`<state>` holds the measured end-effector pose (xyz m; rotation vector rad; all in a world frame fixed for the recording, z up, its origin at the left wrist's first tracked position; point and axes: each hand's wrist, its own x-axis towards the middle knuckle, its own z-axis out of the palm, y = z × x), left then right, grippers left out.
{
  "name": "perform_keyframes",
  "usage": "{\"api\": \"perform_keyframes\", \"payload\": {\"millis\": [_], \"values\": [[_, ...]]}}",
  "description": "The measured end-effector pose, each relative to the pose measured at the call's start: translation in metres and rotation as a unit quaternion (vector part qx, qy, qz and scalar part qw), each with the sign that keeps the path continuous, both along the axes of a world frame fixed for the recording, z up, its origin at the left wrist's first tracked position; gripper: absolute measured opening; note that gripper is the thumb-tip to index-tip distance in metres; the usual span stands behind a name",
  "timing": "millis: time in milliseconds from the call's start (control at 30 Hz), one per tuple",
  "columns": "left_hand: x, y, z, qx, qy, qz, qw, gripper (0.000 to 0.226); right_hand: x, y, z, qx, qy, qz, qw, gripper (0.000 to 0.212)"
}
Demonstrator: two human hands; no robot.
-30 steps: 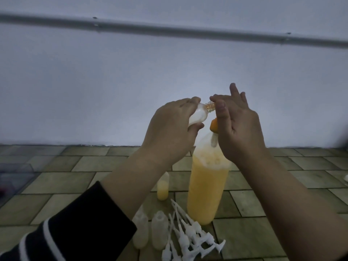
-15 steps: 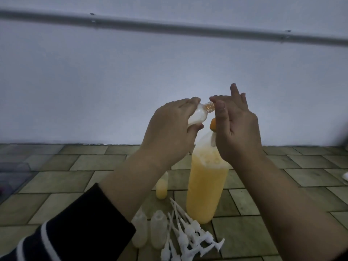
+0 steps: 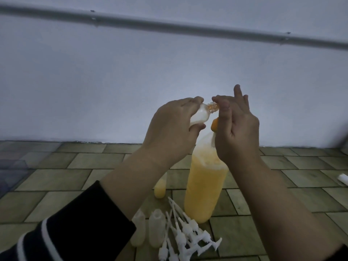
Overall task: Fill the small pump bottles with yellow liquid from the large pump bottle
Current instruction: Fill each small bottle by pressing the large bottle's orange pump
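My left hand (image 3: pixel 169 132) grips a small clear bottle (image 3: pixel 200 116), tilted with its open neck pointing right. The neck meets my right hand (image 3: pixel 237 132), which sits on top of the large bottle (image 3: pixel 205 185) of yellow liquid standing on the tiled floor. The thumb and forefinger close round its orange pump head (image 3: pixel 214 125), most of which is hidden; the other fingers point up. Whether liquid is flowing cannot be seen.
A small bottle partly filled with yellow (image 3: pixel 160 189) stands behind my left forearm. Two empty small bottles (image 3: pixel 138 230) and a pile of white pump tops (image 3: pixel 188 236) lie in front. A white object (image 3: pixel 342 178) lies far right, a clear container (image 3: pixel 11 166) far left.
Both hands keep the same hold at the pump head. Only the view has drifted slightly.
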<state>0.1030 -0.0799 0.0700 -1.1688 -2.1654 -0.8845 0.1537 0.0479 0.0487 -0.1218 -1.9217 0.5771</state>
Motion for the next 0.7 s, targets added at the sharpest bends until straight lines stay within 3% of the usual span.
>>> {"api": "perform_keyframes", "payload": {"millis": [267, 533, 700], "values": [[-0.006, -0.005, -0.005, -0.012, -0.014, 0.01, 1.0, 0.051, 0.0, -0.004, 0.001, 0.012, -0.049, 0.01, 0.999, 0.059], [-0.006, 0.0, -0.01, -0.005, -0.014, 0.008, 1.0, 0.051, -0.007, -0.005, -0.01, -0.039, -0.009, -0.003, 0.999, 0.053], [-0.007, -0.005, -0.006, -0.011, -0.02, -0.005, 1.0, 0.05, -0.002, -0.006, -0.003, 0.003, -0.044, 0.001, 0.999, 0.059]]}}
